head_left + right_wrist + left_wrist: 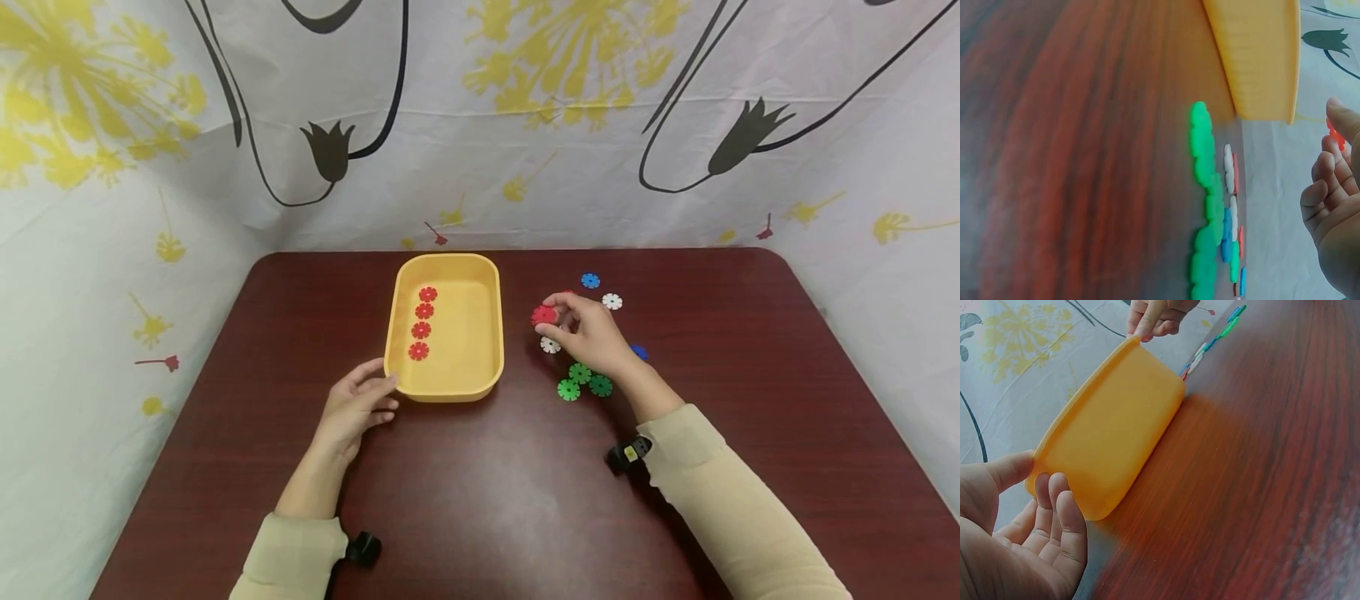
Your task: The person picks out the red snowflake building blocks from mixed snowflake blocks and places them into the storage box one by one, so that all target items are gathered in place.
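My left hand point(358, 406) pinches the near left corner of a yellow plastic tray point(472, 333), thumb at the rim, other fingers by the outer wall. In a column along the tray's left side lie several red notched discs point(421, 330), flat and slightly apart. To the right of the tray, my right hand point(592, 337) holds another red notched disc point(542, 315) between thumb and fingertips, raised over the table; the right wrist view shows this disc point(1335, 134) partly hidden by the thumb. Just below that hand sits a white disc point(551, 344).
Several green discs point(580, 372) cluster nearest me on the right. Farther back are a blue disc point(590, 281) and a white disc point(612, 301); another blue disc point(639, 352) is partly hidden behind the right wrist. A patterned cloth point(480, 167) hangs beyond the dark wooden table point(480, 500).
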Demonstrator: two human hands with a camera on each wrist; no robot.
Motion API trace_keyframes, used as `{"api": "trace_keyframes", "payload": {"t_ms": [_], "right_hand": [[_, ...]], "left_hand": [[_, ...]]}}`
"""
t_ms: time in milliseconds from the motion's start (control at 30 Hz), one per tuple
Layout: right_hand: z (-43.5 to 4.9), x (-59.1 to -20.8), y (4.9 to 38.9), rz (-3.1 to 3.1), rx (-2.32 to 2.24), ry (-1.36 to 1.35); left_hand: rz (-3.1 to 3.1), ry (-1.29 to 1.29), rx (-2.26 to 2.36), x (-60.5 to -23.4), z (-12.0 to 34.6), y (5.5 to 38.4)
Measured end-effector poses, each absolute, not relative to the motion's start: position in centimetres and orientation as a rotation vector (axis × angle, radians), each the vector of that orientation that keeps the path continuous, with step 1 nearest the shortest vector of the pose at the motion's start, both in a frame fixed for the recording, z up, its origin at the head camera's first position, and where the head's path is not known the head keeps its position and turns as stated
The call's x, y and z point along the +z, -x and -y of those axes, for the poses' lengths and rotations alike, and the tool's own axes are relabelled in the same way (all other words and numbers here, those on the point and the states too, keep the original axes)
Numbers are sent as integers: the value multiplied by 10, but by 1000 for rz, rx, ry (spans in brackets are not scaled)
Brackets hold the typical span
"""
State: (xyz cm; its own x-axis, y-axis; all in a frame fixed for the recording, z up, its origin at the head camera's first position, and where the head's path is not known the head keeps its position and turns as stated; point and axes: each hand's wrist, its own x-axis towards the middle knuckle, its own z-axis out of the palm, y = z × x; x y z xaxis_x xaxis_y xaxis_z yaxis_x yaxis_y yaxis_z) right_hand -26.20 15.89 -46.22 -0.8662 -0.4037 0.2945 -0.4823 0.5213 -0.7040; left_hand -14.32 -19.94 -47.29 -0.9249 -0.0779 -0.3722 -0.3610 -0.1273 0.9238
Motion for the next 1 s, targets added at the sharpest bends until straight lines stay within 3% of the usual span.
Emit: {"api": "trace_keyframes", "payload": {"t_ms": [1000], "right_hand": [[-110,-444,268,2546,1445,-860]], "left_hand": [[-1920,508,2175,-473,200,144]]}}
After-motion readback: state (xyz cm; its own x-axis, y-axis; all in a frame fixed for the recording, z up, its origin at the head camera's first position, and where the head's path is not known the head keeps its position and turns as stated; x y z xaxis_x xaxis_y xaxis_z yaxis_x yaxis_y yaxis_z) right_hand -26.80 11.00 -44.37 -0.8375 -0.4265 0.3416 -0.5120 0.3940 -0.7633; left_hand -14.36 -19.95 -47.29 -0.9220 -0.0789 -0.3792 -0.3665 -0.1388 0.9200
